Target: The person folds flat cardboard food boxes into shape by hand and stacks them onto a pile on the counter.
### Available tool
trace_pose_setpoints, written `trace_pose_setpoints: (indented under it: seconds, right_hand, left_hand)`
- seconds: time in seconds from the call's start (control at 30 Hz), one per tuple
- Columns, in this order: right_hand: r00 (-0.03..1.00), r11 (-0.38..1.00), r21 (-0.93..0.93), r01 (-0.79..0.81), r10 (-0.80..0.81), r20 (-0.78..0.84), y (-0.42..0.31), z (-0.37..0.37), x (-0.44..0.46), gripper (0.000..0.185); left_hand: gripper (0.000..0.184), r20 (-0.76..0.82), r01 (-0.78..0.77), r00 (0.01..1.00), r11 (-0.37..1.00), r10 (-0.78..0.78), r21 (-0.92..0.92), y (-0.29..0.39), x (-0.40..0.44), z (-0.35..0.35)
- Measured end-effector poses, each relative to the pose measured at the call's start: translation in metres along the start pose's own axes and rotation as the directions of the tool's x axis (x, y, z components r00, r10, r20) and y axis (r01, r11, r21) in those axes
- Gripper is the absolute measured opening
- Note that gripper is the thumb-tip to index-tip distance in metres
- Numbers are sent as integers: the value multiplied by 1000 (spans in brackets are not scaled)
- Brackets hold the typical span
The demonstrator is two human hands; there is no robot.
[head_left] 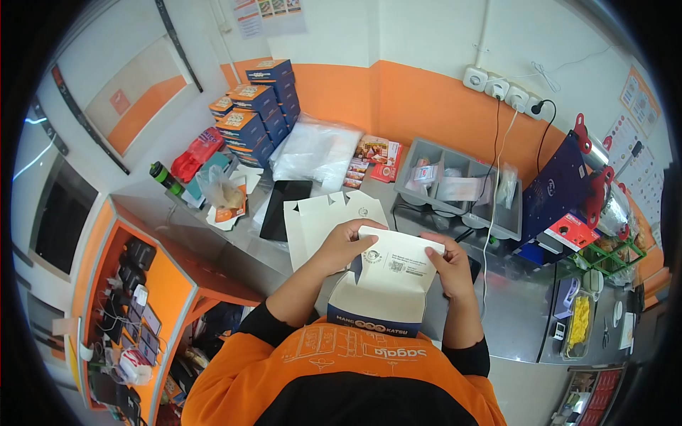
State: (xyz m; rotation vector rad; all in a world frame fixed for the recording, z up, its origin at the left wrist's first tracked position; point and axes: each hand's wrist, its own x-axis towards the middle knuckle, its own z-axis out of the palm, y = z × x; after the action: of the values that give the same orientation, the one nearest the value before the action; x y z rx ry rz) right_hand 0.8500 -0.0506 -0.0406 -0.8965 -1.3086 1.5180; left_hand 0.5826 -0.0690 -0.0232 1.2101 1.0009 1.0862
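Note:
A partly folded cardboard food box point(375, 301) is held close to my chest, its dark blue front reading "MANG KATSU". Its raised lid shows a cream inner face with a small printed code. My left hand point(345, 246) grips the lid's left top corner, thumb on the inner face. At the opposite corner, my right hand point(452, 267) pinches the lid edge the same way. Behind the box, flat cream cardboard point(307, 221) with cut flaps lies on the steel counter. A black tablet point(283, 210) is left of it.
Stacked blue-and-orange boxes point(245, 129) stand at the back left beside clear plastic bags point(317, 152). A grey divided bin point(462, 186) sits at back right, with a white cable point(490, 248) trailing over the counter. Farther right is a tray of yellow food point(579, 324).

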Motion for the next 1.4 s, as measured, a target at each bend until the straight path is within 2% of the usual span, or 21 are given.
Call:
trace_pose_setpoints:
  seconds: [0.13,0.2,0.43,0.5,0.53,0.6,0.63,0.67,0.73,0.8,0.9,1.0,1.13,1.2,1.23,1.3,1.33,1.4]
  right_hand:
    - [999,1000,25,-13,12,35,2,-6,-3,25]
    - [998,1000,-23,14,-13,56,4,-10,-2,23]
    - [1000,978,-207,14,-12,8,2,-9,-5,19]
    - [960,925,-258,279,-275,51,-11,7,-8,11]
    - [956,912,-288,291,-286,61,-8,4,-10,9]
    - [978,921,-348,175,-202,-42,1,3,-12,12]
    - [990,958,-268,100,-121,-66,1,5,-13,15]
    - [985,962,-222,159,-170,-30,0,8,-11,15]
    - [974,925,-314,216,-225,6,-6,13,-10,18]
    - [993,926,-360,117,-116,25,-4,8,-8,24]
    - [996,886,-460,59,-82,-32,-6,15,-11,39]
    - [979,890,-413,193,-204,17,-17,37,-13,24]
    - [980,842,-512,171,-200,-1,-39,48,-16,21]
    - [992,818,-562,123,-105,66,-49,39,-15,24]
    - [994,804,-586,102,-57,95,-51,34,-12,25]
    - [991,783,-608,132,-86,105,-43,20,-10,28]
    - [989,771,-620,146,-99,109,-40,14,-9,30]
    - [997,760,-646,66,-76,13,-41,12,-8,33]
  left_hand:
    - [19,8,-5,1000,1000,5,-30,-3,0,-2]
    - [18,43,-15,999,998,17,-53,-9,2,-5]
    - [16,29,-89,996,992,87,86,-9,2,-3]
    - [16,25,-154,988,965,152,213,-11,1,-4]
    - [15,31,-134,991,971,130,196,-8,-1,3]
    - [17,84,-171,984,965,158,198,-14,-2,5]
    - [18,93,-207,977,950,190,232,-12,-3,6]
    - [16,93,-219,975,934,201,282,-9,-4,6]
    - [14,135,-188,979,929,151,320,8,-8,4]
    - [12,45,-321,947,932,318,169,2,-8,11]
    - [13,-80,-229,956,887,282,401,47,-41,28]
    - [17,32,-152,984,741,174,654,41,-31,20]
    - [18,-45,-164,963,706,267,689,25,-25,17]
    - [16,-73,-212,934,708,349,674,20,-23,15]
    - [16,-27,-228,946,725,322,651,20,-23,12]
    - [16,68,-253,961,758,267,601,37,-35,11]
    - [17,37,-282,941,718,336,636,27,-32,9]
    - [20,-16,-322,883,631,470,706,3,-26,3]
